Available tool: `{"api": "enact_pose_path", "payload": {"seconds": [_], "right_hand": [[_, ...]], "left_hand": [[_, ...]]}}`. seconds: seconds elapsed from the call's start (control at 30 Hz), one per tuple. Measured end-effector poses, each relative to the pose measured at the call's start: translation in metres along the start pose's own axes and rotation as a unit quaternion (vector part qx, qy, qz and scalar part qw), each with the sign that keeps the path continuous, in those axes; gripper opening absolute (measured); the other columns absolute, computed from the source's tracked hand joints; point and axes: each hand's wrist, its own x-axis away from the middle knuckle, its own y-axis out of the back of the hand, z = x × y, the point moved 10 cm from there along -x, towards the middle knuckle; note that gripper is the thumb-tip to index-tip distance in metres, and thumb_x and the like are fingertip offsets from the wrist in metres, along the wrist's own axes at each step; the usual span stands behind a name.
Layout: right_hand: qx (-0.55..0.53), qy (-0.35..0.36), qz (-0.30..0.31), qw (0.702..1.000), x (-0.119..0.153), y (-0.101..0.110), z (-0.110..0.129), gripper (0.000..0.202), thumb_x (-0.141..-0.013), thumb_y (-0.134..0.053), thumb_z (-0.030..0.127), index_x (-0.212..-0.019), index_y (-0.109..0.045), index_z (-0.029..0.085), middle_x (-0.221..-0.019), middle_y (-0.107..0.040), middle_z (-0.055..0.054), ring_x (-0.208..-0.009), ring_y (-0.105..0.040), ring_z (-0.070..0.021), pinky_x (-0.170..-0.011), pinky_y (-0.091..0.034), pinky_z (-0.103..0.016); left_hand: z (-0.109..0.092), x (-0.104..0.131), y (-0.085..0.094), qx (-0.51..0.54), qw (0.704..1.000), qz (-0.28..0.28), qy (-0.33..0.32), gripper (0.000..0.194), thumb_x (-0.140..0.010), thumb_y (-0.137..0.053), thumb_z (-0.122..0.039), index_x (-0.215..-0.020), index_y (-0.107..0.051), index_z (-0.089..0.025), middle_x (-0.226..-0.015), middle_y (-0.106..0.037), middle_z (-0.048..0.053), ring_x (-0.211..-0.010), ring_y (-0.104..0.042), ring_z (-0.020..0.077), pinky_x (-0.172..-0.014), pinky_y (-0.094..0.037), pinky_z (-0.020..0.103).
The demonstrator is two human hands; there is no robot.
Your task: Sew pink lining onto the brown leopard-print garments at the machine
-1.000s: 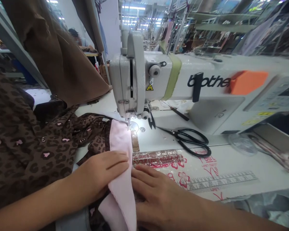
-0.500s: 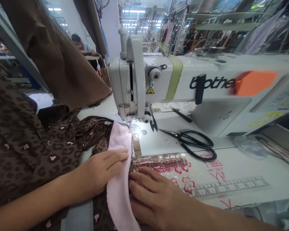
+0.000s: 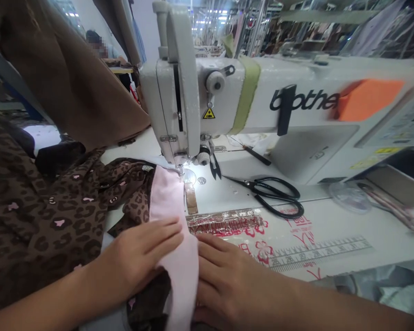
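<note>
The soft pink fabric strip lay before the white sewing machine; both hands, left and right, pressed flat and unclenched, best keeping its edge aligned.

Your view now sits closer to the sewing machine: its head fills more of the upper centre of the frame than half a second ago. Your left hand lies lower in the frame, fingers spread further across the pink strip. Your right hand has shifted right, its fingertips now beside the strip's edge rather than tucked against it.
</note>
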Motion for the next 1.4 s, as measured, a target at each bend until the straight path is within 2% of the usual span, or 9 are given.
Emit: {"api": "enact_pose_path", "payload": {"seconds": [0.2, 0.3, 0.43, 0.57, 0.7, 0.9, 1.2, 1.3, 1.4], "right_hand": [[0.015, -0.006, 0.012, 1.0, -0.001, -0.002, -0.001, 0.028, -0.094, -0.046, 0.031, -0.108, -0.059, 0.01, -0.121, -0.058, -0.012, -0.117, -0.048, -0.0254, -0.107, -0.035, -0.04], [0.008, -0.012, 0.017, 1.0, -0.001, -0.003, 0.0, 0.029, -0.094, -0.046, 0.033, -0.109, -0.059, 0.01, -0.122, -0.058, -0.012, -0.121, -0.046, -0.0255, -0.108, -0.033, -0.04], [-0.044, -0.02, 0.022, 0.999, -0.002, 0.002, -0.004, 0.037, -0.093, -0.05, 0.039, -0.113, -0.058, 0.009, -0.122, -0.059, -0.012, -0.12, -0.047, -0.0248, -0.107, -0.036, -0.039], [-0.094, -0.037, -0.014, 0.995, -0.009, 0.025, -0.034, 0.031, -0.093, -0.052, 0.033, -0.109, -0.062, 0.008, -0.104, -0.066, -0.011, -0.104, -0.057, -0.0197, -0.098, -0.046, -0.034], [-0.007, -0.076, -0.062, 0.995, -0.022, 0.042, -0.082, 0.023, -0.094, -0.045, 0.015, -0.101, -0.066, 0.007, -0.094, -0.067, -0.011, -0.094, -0.06, -0.0197, -0.085, -0.052, -0.035], [0.064, -0.017, 0.041, 0.997, -0.04, 0.009, -0.091, 0.026, -0.093, -0.042, 0.009, -0.111, -0.061, 0.008, -0.111, -0.062, -0.011, -0.106, -0.052, -0.0213, -0.095, -0.047, -0.037], [0.158, 0.017, 0.094, 0.983, -0.046, -0.001, -0.096, 0.02, -0.092, -0.05, 0.018, -0.107, -0.061, 0.009, -0.109, -0.063, -0.01, -0.102, -0.052, -0.0222, -0.09, -0.046, -0.035], [0.171, 0.001, 0.101, 0.98, -0.047, -0.006, -0.104, 0.02, -0.091, -0.052, 0.017, -0.108, -0.06, 0.009, -0.112, -0.062, -0.009, -0.102, -0.052, -0.021, -0.093, -0.045, -0.034], [0.168, 0.001, 0.084, 0.982, -0.047, -0.006, -0.105, 0.02, -0.091, -0.05, 0.014, -0.107, -0.061, 0.009, -0.112, -0.062, -0.008, -0.1, -0.053, -0.0203, -0.096, -0.043, -0.033]], "left_hand": [[0.006, 0.001, -0.006, 0.006, 0.997, 0.028, 0.067, 0.03, -0.096, -0.035, -0.011, -0.115, -0.057, -0.014, -0.125, -0.06, 0.006, -0.117, -0.055, 0.0122, -0.106, -0.043, 0.024], [0.0, -0.003, -0.003, 0.008, 0.999, 0.009, 0.036, 0.024, -0.095, -0.039, -0.013, -0.103, -0.061, -0.011, -0.122, -0.06, 0.01, -0.117, -0.055, 0.0147, -0.106, -0.044, 0.025], [-0.011, -0.007, 0.002, -0.07, 0.997, -0.018, -0.014, 0.028, -0.096, -0.036, -0.009, -0.115, -0.056, -0.007, -0.121, -0.061, 0.013, -0.12, -0.053, 0.0172, -0.105, -0.045, 0.031], [-0.016, -0.01, 0.008, -0.071, 0.996, -0.052, -0.034, 0.029, -0.096, -0.035, -0.007, -0.116, -0.056, -0.008, -0.115, -0.065, 0.011, -0.119, -0.054, 0.0169, -0.105, -0.046, 0.032], [-0.021, -0.011, 0.006, -0.09, 0.993, -0.046, -0.063, 0.03, -0.095, -0.035, -0.006, -0.116, -0.057, -0.007, -0.112, -0.066, 0.013, -0.117, -0.055, 0.0203, -0.101, -0.049, 0.036], [-0.025, -0.003, -0.004, -0.151, 0.984, -0.015, -0.098, 0.032, -0.094, -0.034, -0.005, -0.109, -0.063, -0.006, -0.114, -0.065, 0.015, -0.115, -0.056, 0.0246, -0.097, -0.051, 0.039], [-0.021, -0.018, 0.003, -0.189, 0.974, -0.106, -0.066, 0.038, -0.092, -0.03, -0.002, -0.103, -0.065, -0.009, -0.099, -0.069, 0.011, -0.103, -0.061, 0.0209, -0.092, -0.051, 0.033], [-0.021, -0.029, 0.008, -0.196, 0.975, -0.077, -0.074, 0.037, -0.093, -0.03, -0.003, -0.094, -0.067, -0.009, -0.087, -0.07, 0.01, -0.088, -0.065, 0.02, -0.078, -0.055, 0.031], [-0.022, -0.026, 0.006, -0.167, 0.979, -0.025, -0.11, 0.034, -0.092, -0.032, -0.002, -0.096, -0.066, -0.007, -0.092, -0.07, 0.011, -0.092, -0.065, 0.0209, -0.083, -0.056, 0.033]]}}
